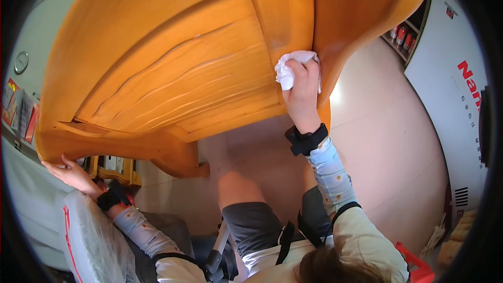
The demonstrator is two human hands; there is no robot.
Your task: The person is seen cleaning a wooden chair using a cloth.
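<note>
A large piece of varnished wooden furniture (188, 74), perhaps a chair or bench, fills the upper part of the head view, with its panelled face towards me. My right hand (304, 86) holds a crumpled white cloth or tissue (285, 74) against the wood where the panel frame meets the curved right side. At the far left, my left hand (70, 173) touches the lower left edge of the furniture with its fingers apart, holding nothing else. Both wrists wear black straps.
On the right stands a white appliance (444, 86) with red lettering, beside a shelf of red cans (401, 37). A plastic-wrapped item (98, 239) is at lower left, near a smaller wooden piece (118, 173). A red plastic object (416, 263) lies at lower right on the tiled floor (377, 125).
</note>
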